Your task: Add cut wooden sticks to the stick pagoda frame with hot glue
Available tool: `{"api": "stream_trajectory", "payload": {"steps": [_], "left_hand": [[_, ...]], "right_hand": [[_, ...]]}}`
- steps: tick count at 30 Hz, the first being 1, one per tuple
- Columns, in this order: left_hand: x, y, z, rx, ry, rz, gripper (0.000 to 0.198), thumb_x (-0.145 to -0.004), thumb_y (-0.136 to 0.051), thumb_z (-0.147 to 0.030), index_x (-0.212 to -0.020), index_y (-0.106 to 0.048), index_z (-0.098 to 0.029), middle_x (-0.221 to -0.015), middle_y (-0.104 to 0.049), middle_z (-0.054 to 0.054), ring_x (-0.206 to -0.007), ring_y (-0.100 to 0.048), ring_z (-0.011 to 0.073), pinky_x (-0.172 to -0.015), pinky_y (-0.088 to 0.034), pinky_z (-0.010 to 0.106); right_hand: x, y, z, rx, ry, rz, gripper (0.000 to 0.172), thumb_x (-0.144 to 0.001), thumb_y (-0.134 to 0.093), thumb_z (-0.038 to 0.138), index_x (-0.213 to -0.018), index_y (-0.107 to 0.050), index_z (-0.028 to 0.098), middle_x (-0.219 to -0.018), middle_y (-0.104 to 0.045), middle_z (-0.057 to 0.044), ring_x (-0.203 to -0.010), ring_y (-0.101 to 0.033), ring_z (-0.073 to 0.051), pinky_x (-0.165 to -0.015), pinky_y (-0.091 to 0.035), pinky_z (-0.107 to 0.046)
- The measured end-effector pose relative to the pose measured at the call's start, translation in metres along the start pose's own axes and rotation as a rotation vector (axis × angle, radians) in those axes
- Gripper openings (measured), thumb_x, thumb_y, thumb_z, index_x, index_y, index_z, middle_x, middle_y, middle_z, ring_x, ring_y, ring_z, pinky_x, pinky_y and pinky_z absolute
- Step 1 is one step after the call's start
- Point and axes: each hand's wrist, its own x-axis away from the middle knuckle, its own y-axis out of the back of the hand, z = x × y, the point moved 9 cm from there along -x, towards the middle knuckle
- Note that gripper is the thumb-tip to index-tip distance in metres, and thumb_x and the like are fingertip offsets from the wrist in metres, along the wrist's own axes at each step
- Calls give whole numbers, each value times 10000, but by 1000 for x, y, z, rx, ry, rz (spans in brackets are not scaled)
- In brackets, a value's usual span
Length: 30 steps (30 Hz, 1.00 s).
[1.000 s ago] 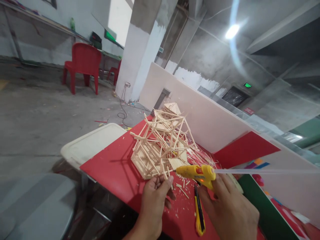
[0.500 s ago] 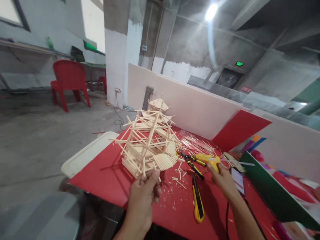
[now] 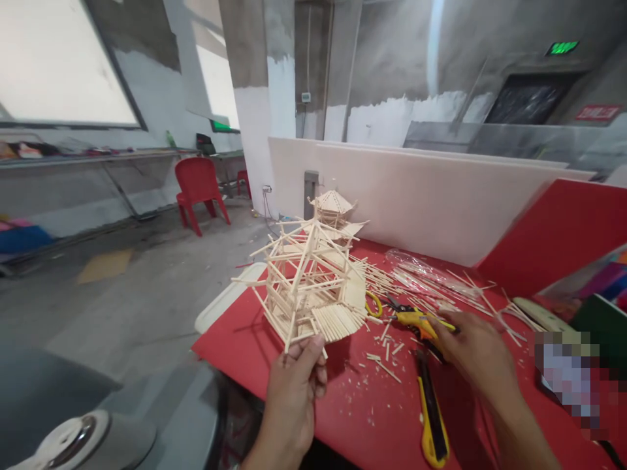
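My left hand (image 3: 296,385) pinches the bottom edge of a wooden stick model (image 3: 313,284), a lattice tower with a slatted floor, and holds it tilted just above the red table (image 3: 230,336). My right hand (image 3: 473,349), slightly blurred, lies to the right with its fingers closed over the back of a yellow glue gun (image 3: 416,320) resting on the table. A yellow utility knife (image 3: 431,418) lies just below that hand. Dark cutters with yellow handles (image 3: 386,304) sit between the model and the glue gun.
A smaller roofed stick model (image 3: 333,205) stands behind the held one. Loose sticks (image 3: 441,281) and offcuts litter the table. A white partition board (image 3: 416,196) runs along the back. A white tray (image 3: 220,307) juts out at the table's left. A red chair (image 3: 198,186) stands across the floor.
My head has turned left and level. My right hand has swung the glue gun away from the model and lowered it onto the table. My left hand has lifted and turned the model.
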Motion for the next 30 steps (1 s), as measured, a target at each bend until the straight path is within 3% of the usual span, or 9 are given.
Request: {"api": "stream_trajectory", "payload": {"steps": [1, 3, 5, 8, 16, 25, 30], "left_hand": [[0, 0, -1, 6, -1, -6, 396, -535, -899, -421, -629, -621, -154, -511, -583, -41, -400, -484, 57, -352, -337, 150], [-1, 0, -1, 13, 4, -19, 408, -527, -906, -421, -626, -616, -152, -511, -589, -39, -398, -483, 54, -353, -328, 148], [-1, 0, 0, 27, 11, -25, 415, -521, -913, -412, -627, -608, -150, -500, -580, -43, -394, -468, 45, -354, -308, 140], [-2, -2, -1, 55, 10, -6, 409, -534, -913, -380, -622, -586, -151, -481, -550, -57, -392, -438, 35, -362, -297, 138], [-5, -3, 0, 100, 61, 17, 363, -567, -902, -325, -650, -589, -162, -516, -560, -50, -441, -458, 56, -376, -312, 154], [-5, -4, 1, 92, 61, 74, 328, -641, -864, -378, -698, -632, -153, -593, -586, -31, -493, -500, 71, -391, -353, 167], [-7, 11, 2, 110, 71, -14, 402, -601, -882, -417, -758, -605, -173, -607, -576, -48, -488, -506, 61, -426, -389, 160]], "right_hand": [[10, 9, 30, -59, 86, -33, 350, -871, -561, 512, -979, -722, 221, -987, -697, -85, -936, -613, -255, -821, -444, -384], [40, 30, 112, -261, 468, -129, 160, -893, -614, 372, -934, -727, 266, -872, -682, -38, -837, -585, -194, -778, -412, -346], [71, 40, 175, -295, 721, -200, 100, -863, -678, 258, -942, -726, 295, -770, -657, 4, -734, -521, -157, -738, -350, -335], [92, 36, 216, -275, 821, -262, 161, -882, -654, 198, -1011, -723, 266, -715, -639, 11, -698, -471, -145, -703, -300, -332], [90, 12, 212, -311, 835, -258, 198, -946, -568, 161, -1051, -721, 231, -725, -630, -1, -722, -455, -146, -696, -294, -327], [91, 16, 218, -339, 812, -330, 209, -960, -538, 153, -1072, -713, 176, -739, -653, -16, -745, -486, -156, -706, -317, -345], [85, 16, 224, -297, 763, -309, 185, -954, -562, 196, -1061, -713, 203, -743, -653, -12, -745, -492, -161, -697, -316, -349]]}}
